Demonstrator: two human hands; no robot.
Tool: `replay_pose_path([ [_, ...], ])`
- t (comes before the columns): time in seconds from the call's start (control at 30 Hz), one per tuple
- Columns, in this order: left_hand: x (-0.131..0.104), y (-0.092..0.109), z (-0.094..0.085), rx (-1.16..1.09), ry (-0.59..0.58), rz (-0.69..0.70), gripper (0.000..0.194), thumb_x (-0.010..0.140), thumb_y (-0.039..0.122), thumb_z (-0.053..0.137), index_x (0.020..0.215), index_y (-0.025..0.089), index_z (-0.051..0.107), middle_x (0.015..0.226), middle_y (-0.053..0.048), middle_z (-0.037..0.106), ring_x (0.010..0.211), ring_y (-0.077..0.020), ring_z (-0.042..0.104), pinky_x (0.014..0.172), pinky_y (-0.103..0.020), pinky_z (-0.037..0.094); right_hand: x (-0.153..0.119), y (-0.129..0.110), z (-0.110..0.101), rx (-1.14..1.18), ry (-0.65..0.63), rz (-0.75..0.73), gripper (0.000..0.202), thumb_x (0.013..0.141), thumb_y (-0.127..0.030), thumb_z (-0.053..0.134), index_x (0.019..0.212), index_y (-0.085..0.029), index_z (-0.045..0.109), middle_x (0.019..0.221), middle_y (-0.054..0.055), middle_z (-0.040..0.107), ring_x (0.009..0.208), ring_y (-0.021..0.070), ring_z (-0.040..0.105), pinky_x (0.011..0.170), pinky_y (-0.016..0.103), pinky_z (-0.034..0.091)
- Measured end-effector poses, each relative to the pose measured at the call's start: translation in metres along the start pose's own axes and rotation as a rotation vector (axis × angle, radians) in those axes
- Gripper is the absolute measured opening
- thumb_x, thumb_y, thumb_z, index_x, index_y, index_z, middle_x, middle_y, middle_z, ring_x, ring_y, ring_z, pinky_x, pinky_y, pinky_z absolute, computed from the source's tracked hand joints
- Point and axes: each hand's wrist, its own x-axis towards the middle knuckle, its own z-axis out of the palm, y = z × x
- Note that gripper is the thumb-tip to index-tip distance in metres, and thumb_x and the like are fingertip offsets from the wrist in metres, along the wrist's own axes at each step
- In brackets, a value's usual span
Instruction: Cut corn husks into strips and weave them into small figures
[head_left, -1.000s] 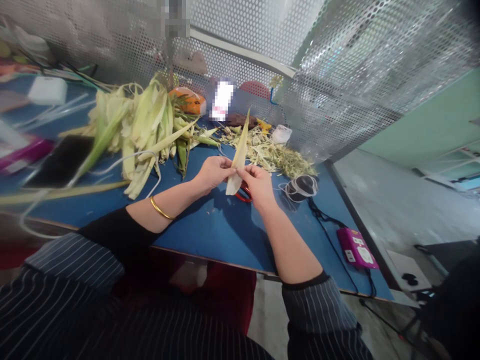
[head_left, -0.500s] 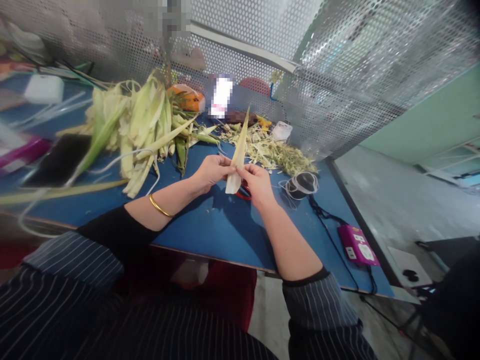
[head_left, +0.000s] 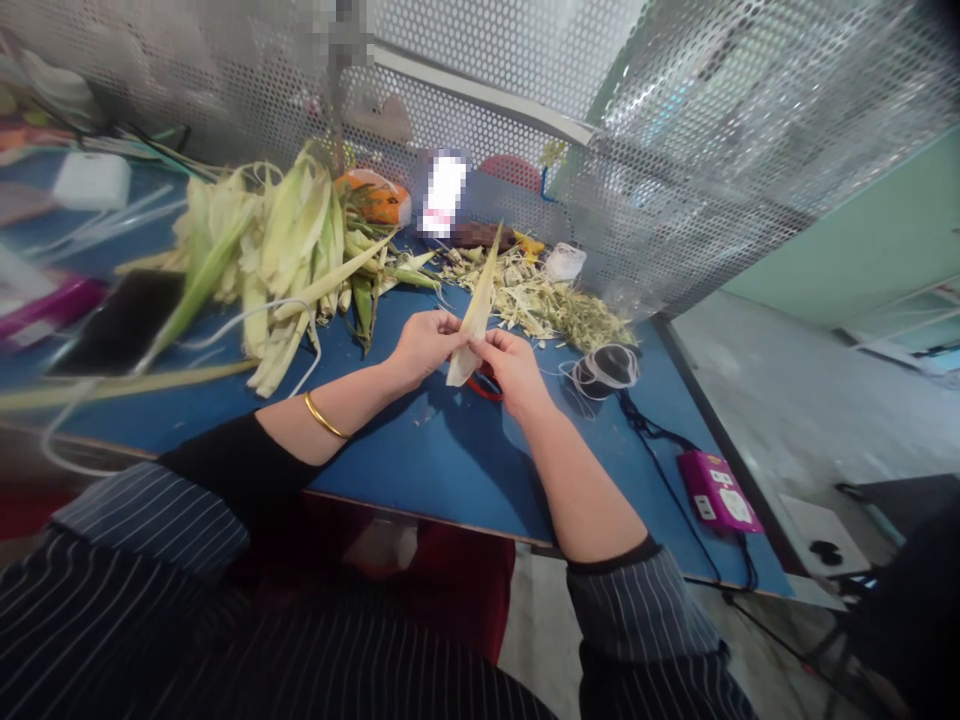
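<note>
A pale yellow-green corn husk stands between my hands, its narrow tip pointing up and away and its wide end toward me. My left hand pinches it from the left side. From the right, the thumb and fingers of my right hand grip the same husk near its lower part. Both hands are just above the blue table. Partly hidden behind the husk and my right hand are red loops, perhaps scissor handles. A gold bangle circles my left forearm.
Left lies a big pile of corn husks, with a dark phone and a white cable. Husk scraps spread at the back. Right are a wire spool and a purple power box. Perforated metal panels stand behind.
The husk's wide end has tilted slightly left and looks a little narrower, as if folded. Both hands keep their hold in nearly the same place.
</note>
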Motion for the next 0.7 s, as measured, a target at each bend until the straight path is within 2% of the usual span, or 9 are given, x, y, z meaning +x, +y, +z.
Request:
replay_pose_path([
  [0.23,0.002,-0.009,0.0,0.242,0.059,0.127,0.011,0.074,0.026,0.06,0.078,0.016,0.063,0.072,-0.001,0.067,0.063,-0.012,0.057,0.058,-0.021,0.041,-0.004,-0.006,0.002,0.057,-0.052,-0.028,0.025,0.064,-0.039,0.074,0.068,-0.019,0.059,0.06,-0.004,0.059,0.054,0.0082,0.051,0.057,0.022,0.042],
  [0.33,0.002,-0.008,-0.001,0.348,0.092,0.159,0.013,0.077,0.027,0.057,0.08,0.016,0.064,0.075,-0.002,0.068,0.065,-0.0131,0.058,0.06,-0.022,0.04,-0.005,-0.006,0.002,0.085,-0.064,-0.015,0.025,0.064,-0.039,0.075,0.069,-0.018,0.061,0.059,-0.004,0.058,0.053,0.0071,0.051,0.056,0.021,0.041],
  [0.43,0.001,-0.004,-0.002,0.415,0.119,0.194,0.012,0.079,0.026,0.055,0.08,0.017,0.063,0.077,-0.002,0.069,0.067,-0.0134,0.059,0.063,-0.023,0.042,-0.005,-0.004,0.004,0.02,-0.042,0.028,0.028,0.064,-0.042,0.075,0.067,-0.018,0.061,0.058,-0.003,0.059,0.052,0.0078,0.05,0.053,0.021,0.04],
  [0.7,0.0,0.001,-0.004,0.503,0.127,0.177,0.012,0.083,0.025,0.054,0.081,0.017,0.064,0.075,-0.002,0.069,0.066,-0.0146,0.059,0.061,-0.025,0.04,-0.008,-0.007,0.005,0.14,-0.129,-0.019,0.02,0.065,-0.036,0.075,0.069,-0.019,0.066,0.064,-0.002,0.06,0.058,0.0094,0.053,0.062,0.024,0.044],
])
